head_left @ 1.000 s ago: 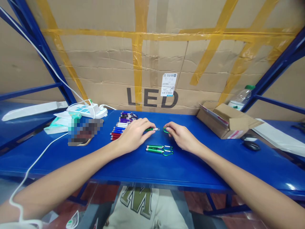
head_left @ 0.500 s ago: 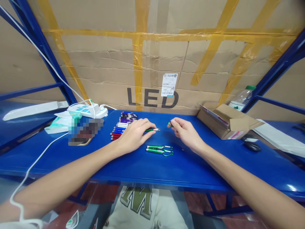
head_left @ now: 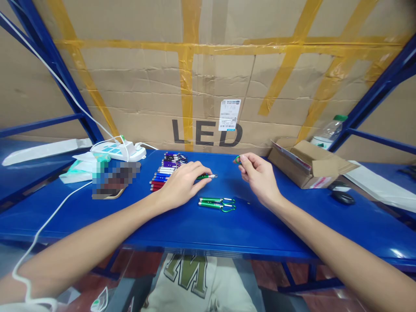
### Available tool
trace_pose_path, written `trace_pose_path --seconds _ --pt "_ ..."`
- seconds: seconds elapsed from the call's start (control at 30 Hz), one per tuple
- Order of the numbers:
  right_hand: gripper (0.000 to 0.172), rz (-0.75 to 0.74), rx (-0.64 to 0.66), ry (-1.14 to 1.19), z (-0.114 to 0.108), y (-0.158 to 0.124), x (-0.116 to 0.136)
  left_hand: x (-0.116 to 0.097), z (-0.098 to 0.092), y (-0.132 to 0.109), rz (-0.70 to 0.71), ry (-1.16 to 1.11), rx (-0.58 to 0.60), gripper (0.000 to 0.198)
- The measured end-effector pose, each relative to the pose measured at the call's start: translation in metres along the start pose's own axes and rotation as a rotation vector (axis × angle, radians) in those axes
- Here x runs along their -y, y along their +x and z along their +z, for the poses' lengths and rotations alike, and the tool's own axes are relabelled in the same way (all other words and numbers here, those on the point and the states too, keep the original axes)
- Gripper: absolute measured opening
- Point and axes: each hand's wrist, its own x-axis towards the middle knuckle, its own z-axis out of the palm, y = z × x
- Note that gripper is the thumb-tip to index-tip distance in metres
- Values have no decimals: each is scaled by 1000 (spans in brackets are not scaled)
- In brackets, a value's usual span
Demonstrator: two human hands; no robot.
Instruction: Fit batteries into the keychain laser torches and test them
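My left hand [head_left: 183,184] is closed on a green penlight [head_left: 205,176], whose silver end points right from between the fingertips. Fingers of my right hand [head_left: 258,175] pinch a small green carabiner clip [head_left: 237,160], partly hidden by the fingers and apart from the penlight. Below the gap between both hands, two green penlights [head_left: 210,205] with green carabiner clips lie side by side on the blue table [head_left: 182,234]. Beyond my left hand is a row of several penlights [head_left: 165,170] in red, blue, silver, purple and black, partly covered by that hand.
At the right stand an opened cardboard box [head_left: 313,167], a black computer mouse [head_left: 342,197] and a plastic bottle [head_left: 328,132]. On the left are a phone [head_left: 115,184], a tissue pack [head_left: 81,167] and a white power strip [head_left: 120,149] with cables. A large cardboard sheet [head_left: 146,95] closes off the back.
My right hand has moved slightly up and to the right with the green carabiner clip, widening the gap to the penlight. My left hand stays nearly still.
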Motion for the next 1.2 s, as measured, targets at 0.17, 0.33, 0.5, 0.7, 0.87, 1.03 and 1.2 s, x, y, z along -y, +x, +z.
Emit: trace_pose_path --seconds 0.17,0.33,0.5,0.7,0.87,1.03,1.2 --pt "45 -45 -7 -79 0 0 0 0 0 0 9 4 -1 20" --pt "43 -64 36 -150 0 0 -4 1 1 0 16 9 -5 20" --pt "43 -33 110 -210 1 -1 -7 2 1 0 14 12 -5 20" --pt "41 -63 241 -300 1 -3 -7 1 1 0 5 10 -4 20" --pt "39 -152 388 -376 1 -5 -4 1 1 0 24 -11 -20 19" --pt "38 -219 496 -416 4 -6 -2 2 1 0 23 -7 -22 19" --pt "33 -248 524 -536 5 -8 -2 2 1 0 28 -6 -18 19"
